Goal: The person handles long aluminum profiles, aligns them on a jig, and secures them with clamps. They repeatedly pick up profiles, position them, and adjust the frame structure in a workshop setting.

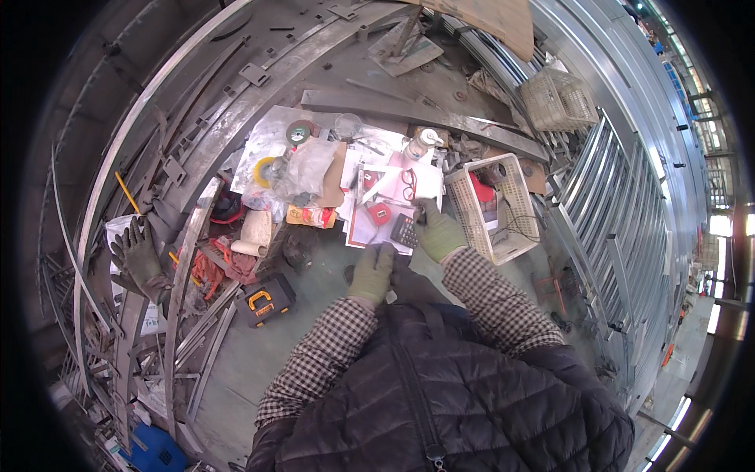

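Both my hands wear green work gloves with dark fingertips. My left hand (372, 271) rests at the near edge of a stack of papers (363, 234), fingers stretched out on it. My right hand (440, 234) is at the papers' right side, fingers curled; what they hold, if anything, I cannot make out. Beside it lies a dark calculator (404, 231). A red tape measure (380, 213) sits on the papers left of the calculator. Farther up lie red-framed glasses (409, 186) and a white-capped bottle (423, 144).
To the right stands a cream plastic basket (507, 250) holding a red object and a cable. Tape rolls (299, 131) and plastic bags (308, 167) lie left. A yellow-handled black case (266, 300) sits on the floor. Metal profiles (605, 236) fill the right; a spare glove (140, 256) hangs left.
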The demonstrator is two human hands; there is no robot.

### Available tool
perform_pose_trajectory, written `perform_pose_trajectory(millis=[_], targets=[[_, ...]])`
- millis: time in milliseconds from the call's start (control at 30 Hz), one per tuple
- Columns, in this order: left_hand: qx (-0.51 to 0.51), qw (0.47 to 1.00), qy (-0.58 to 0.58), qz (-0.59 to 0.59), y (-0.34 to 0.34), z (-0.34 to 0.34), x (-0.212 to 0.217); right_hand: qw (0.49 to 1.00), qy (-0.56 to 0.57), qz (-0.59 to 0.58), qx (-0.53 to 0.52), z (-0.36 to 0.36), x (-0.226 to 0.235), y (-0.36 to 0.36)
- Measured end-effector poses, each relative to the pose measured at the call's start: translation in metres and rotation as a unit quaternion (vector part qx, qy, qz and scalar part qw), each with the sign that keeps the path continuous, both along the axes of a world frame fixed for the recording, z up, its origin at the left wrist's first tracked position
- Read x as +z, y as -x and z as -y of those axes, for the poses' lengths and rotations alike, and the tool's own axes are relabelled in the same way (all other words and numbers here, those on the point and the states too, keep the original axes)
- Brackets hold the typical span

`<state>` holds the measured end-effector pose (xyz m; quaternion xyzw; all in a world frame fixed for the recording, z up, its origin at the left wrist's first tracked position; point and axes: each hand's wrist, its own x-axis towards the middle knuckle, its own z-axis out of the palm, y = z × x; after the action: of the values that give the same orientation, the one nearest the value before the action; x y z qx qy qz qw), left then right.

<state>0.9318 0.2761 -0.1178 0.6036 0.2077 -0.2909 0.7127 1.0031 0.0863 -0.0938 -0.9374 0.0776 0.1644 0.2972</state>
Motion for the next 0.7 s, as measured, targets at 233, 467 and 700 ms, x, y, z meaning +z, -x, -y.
perform_pose_trajectory(millis=[233,467,700], targets=[[0.043,0.992,0.093,0.074,-0.013,-0.018,0.05,0.917,-0.39,0.001,-0.088,-0.014,0.109,0.017],[0.024,0.992,0.074,0.095,-0.009,-0.026,0.071,0.915,-0.4,-0.026,-0.049,-0.024,0.122,0.018],[-0.032,0.989,0.073,0.126,-0.002,-0.031,0.064,0.911,-0.392,-0.114,-0.053,-0.016,0.114,0.017]])
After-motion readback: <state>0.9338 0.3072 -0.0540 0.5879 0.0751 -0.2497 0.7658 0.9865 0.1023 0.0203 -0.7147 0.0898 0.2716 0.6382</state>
